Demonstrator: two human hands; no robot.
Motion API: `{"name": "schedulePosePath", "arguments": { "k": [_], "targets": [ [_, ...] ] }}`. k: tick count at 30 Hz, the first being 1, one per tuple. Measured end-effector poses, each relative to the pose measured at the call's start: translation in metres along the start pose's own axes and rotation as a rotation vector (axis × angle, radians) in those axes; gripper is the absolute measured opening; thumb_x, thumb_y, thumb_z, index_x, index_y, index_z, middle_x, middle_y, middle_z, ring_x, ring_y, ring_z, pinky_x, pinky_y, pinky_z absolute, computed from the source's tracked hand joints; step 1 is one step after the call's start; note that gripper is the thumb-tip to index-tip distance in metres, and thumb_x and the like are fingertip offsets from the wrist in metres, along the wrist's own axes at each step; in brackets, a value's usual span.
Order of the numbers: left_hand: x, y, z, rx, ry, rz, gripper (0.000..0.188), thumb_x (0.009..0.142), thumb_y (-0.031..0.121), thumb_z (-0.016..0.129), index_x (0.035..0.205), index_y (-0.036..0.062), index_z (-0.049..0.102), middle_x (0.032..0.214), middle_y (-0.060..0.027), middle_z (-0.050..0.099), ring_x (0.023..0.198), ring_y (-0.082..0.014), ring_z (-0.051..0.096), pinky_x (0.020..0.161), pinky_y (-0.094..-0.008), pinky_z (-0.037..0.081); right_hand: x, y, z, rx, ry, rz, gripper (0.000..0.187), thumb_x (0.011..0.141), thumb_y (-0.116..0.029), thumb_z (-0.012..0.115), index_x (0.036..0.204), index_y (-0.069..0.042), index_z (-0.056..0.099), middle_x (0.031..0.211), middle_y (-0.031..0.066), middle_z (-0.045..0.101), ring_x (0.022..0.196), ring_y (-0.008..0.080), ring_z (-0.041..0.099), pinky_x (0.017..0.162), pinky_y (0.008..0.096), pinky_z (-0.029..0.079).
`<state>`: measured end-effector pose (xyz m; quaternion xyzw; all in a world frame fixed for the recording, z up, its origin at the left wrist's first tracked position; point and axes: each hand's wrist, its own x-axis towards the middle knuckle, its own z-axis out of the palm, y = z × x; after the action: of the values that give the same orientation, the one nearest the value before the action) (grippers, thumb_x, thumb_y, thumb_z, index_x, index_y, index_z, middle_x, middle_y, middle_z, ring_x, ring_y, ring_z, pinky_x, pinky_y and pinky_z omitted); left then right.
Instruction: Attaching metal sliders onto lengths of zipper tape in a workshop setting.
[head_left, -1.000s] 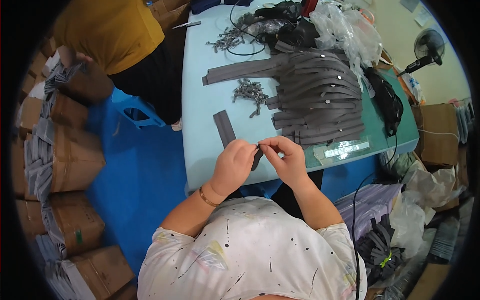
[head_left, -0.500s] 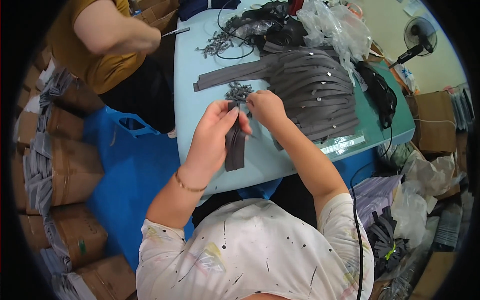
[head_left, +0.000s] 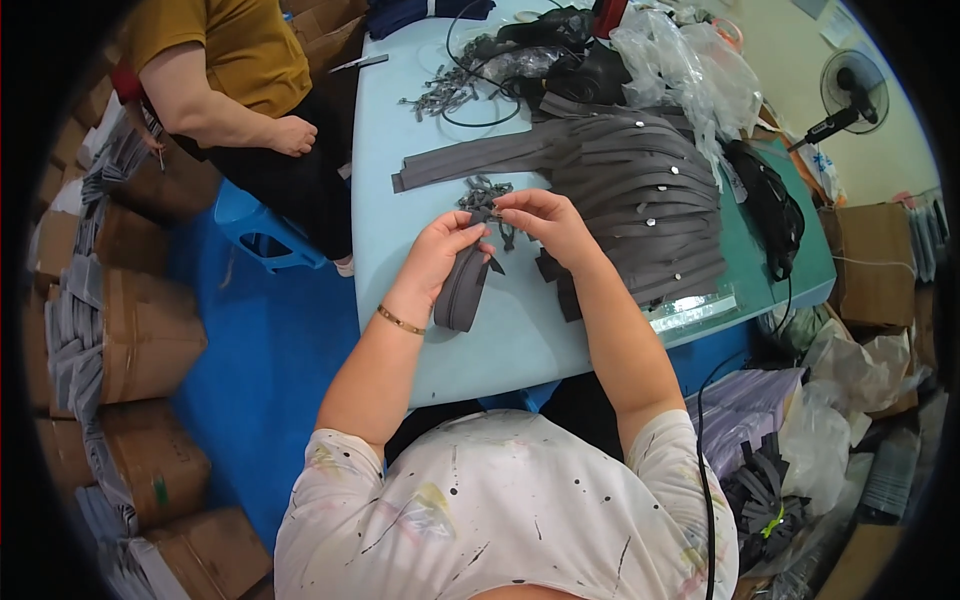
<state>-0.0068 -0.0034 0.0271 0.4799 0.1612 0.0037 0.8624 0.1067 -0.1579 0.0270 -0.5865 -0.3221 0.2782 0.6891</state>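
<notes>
Hands pinching grey strap over tabletop

Tabletop, pale blue, wide and long, near edge curving just above the white speckled shirt, left edge dropping to blue floor. Open strip of bare surface along the left side and near edge; right half crowded. Cardboard boxes stacked along the far left, well apart from the tabletop. Second person in a mustard shirt seated at the far left corner on a blue stool, own hand resting on a knee. Fanned pile of grey straps with small white studs spread over the right half, reaching almost to the right edge, one long strap jutting left toward the middle. Clear plastic bags and black cables at the far end. Grey strap lying folded on the bare surface, lower end near the front edge, upper end lifted. Left hand clenched on that upper end, bracelet at the wrist. Right hand pinching the same end from the other side, fingertips meeting the left's. Small heap of dark metal pieces just beyond the fingers.
</notes>
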Motion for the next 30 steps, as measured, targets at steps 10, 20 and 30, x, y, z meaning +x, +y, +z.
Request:
{"name": "schedulePosePath", "arguments": {
  "k": [10, 20, 30],
  "targets": [
    [-0.005, 0.001, 0.005, 0.008, -0.066, -0.019, 0.015, 0.085, 0.012, 0.059, 0.097, 0.0021, 0.056, 0.086, -0.005, 0.062, 0.071, -0.012, 0.061, 0.062, -0.0223, 0.051, -0.005, -0.005, 0.007, 0.089, -0.043, 0.084, 0.017, 0.083, -0.007, 0.062, 0.099, -0.002, 0.066, 0.089, 0.0013, 0.064, 0.084, 0.0086, 0.056, 0.076, 0.023, 0.044],
    [-0.005, 0.001, 0.003, -0.056, -0.082, -0.066, 0.017, 0.086, 0.012, 0.058, 0.099, 0.0014, 0.057, 0.085, -0.0058, 0.062, 0.072, -0.0115, 0.061, 0.063, -0.0225, 0.051, -0.005, -0.002, 0.003, 0.095, -0.065, 0.081, 0.021, 0.081, -0.001, 0.063, 0.102, -0.001, 0.06, 0.098, 0.0062, 0.064, 0.092, 0.0117, 0.059, 0.084, 0.0246, 0.047],
    [-0.004, -0.004, 0.001, 0.043, -0.054, -0.047, 0.017, 0.085, 0.011, 0.059, 0.098, 0.0, 0.057, 0.086, -0.0069, 0.062, 0.07, -0.012, 0.061, 0.061, -0.0224, 0.05, -0.008, -0.006, 0.001, -0.133, -0.034, 0.077, 0.018, 0.08, 0.001, 0.064, 0.098, 0.0, 0.065, 0.094, 0.006, 0.066, 0.084, 0.009, 0.061, 0.075, 0.0218, 0.049]
  ]
}}
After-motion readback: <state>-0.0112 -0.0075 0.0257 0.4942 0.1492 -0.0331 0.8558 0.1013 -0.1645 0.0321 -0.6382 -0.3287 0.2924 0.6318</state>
